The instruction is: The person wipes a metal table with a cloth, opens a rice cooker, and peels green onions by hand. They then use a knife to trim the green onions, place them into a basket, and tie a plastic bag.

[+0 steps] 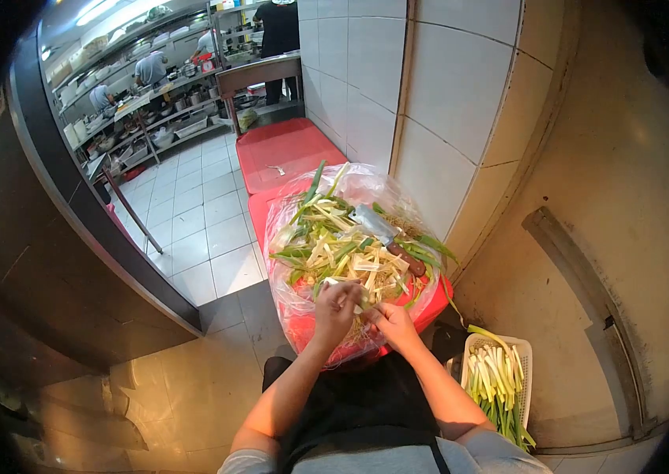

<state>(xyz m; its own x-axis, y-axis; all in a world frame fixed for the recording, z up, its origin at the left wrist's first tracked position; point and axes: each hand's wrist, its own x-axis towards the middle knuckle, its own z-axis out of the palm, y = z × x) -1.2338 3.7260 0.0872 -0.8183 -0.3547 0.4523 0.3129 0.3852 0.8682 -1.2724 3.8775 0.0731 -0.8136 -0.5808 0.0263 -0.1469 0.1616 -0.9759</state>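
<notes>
Left hand point(337, 309) is beside right hand point(393, 324) over scallion scraps point(326, 251)

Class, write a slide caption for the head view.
Left hand and right hand at leafy trimmings topped by a knife, spring onions in a basket to the right.

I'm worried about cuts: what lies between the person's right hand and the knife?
In the head view, loose green and pale leaf scraps lie between the right hand and the knife.
</notes>
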